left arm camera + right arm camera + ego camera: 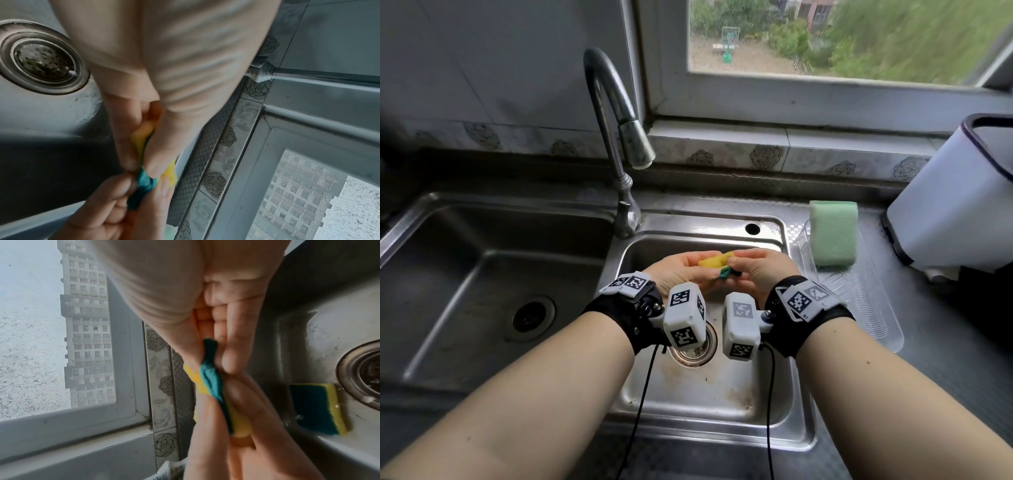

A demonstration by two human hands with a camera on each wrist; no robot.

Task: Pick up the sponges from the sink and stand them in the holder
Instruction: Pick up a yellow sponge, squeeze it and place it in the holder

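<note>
Over the right sink basin, both hands squeeze one yellow sponge with a dark green scrub side. My left hand grips its left end, seen in the left wrist view as sponge pinched between thumb and fingers. My right hand pinches the other end, where the green side is crumpled. A second yellow and green sponge lies flat on the basin floor beside the drain. A pale green sponge stands upright in the clear holder right of the sink.
A curved faucet rises behind the divider between the two basins. The left basin is large, with its own drain. A white bin stands on the counter at the far right. A window sill runs behind.
</note>
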